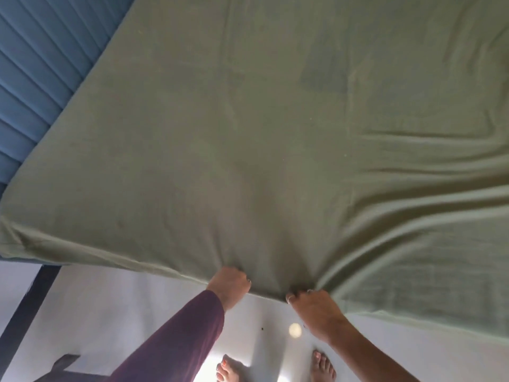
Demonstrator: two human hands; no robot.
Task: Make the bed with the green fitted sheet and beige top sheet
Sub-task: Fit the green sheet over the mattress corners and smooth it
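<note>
The green fitted sheet (275, 133) covers the whole mattress and fills most of the head view. It lies fairly smooth on the left and is creased into long folds on the right, where its edge hangs loose over the side. My left hand (230, 285), in a dark maroon sleeve, is shut on the sheet's near edge. About a hand's width to the right, my right hand (314, 307) pinches that near edge too. The beige top sheet is not in view.
A blue padded headboard (35, 78) with ribbed panels runs along the bed's left side. Below the bed edge is a pale glossy floor (110, 312) with my bare feet (228, 368) on it. A dark wooden frame piece (27, 312) stands at the lower left.
</note>
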